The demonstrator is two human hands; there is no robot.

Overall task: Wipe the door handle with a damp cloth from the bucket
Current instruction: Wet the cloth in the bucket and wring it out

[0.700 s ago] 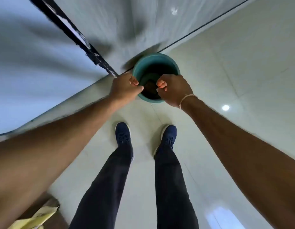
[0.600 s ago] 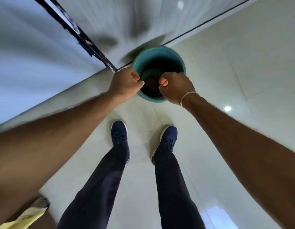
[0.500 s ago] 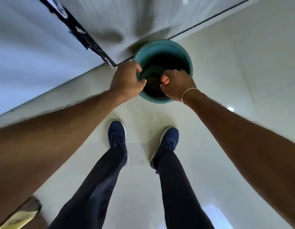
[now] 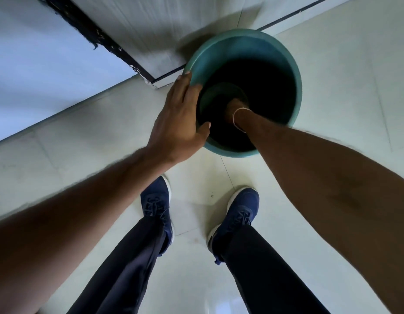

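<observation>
A teal bucket (image 4: 295, 71) stands on the pale tiled floor against the wall, and its inside is dark. My left hand (image 4: 179, 120) lies over the near-left rim, with the fingers along the outside and the thumb hooked inside. My right hand (image 4: 235, 108) reaches deep into the bucket. Only its back and the wrist with a thin band show, and the fingers are lost in the dark. No cloth and no door handle can be seen.
A grey wall panel (image 4: 164, 23) with a dark frayed vertical strip (image 4: 99, 39) rises just behind the bucket. My two feet in blue shoes (image 4: 157, 206) (image 4: 240, 210) stand on the floor just short of it. Open floor tiles (image 4: 355, 87) stretch to the right.
Both fists were held together above the bucket mouth. Now the right hand has plunged down inside, the left has opened onto the rim, and the view has moved closer.
</observation>
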